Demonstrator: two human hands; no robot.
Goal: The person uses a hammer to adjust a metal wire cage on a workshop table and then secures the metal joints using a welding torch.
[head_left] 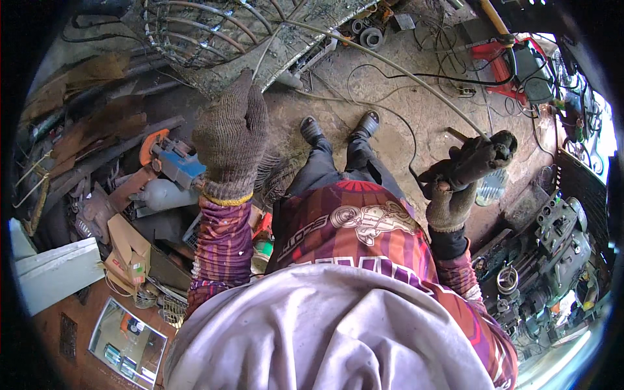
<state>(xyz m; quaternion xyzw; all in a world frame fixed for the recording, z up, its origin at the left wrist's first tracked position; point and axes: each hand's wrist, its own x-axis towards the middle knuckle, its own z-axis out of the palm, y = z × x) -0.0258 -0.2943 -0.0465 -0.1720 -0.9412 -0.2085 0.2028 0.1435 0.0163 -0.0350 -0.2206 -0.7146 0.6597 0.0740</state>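
Note:
My left hand point(231, 133), in a grey-brown knitted glove with a yellow cuff edge, is closed on a thin metal rod point(262, 57) at the table's near edge. Above it, a round frame of curved metal bars point(205, 29) lies on the worn metal tabletop point(325, 14). On the right, my gloved right hand point(450, 201) grips a dark electrode holder point(478, 159). From that holder a long, thin welding rod point(390, 64) slants up and left, its far end by the frame, close to the left hand's rod. I cannot tell if the two rods touch.
Black cable point(403, 110) loops across the concrete floor near my feet. A red-and-grey machine point(507, 68) stands far right. Heavy metal parts point(556, 240) crowd the right side. At left are a blue-and-orange power tool point(172, 162), a cardboard box point(127, 253) and scrap.

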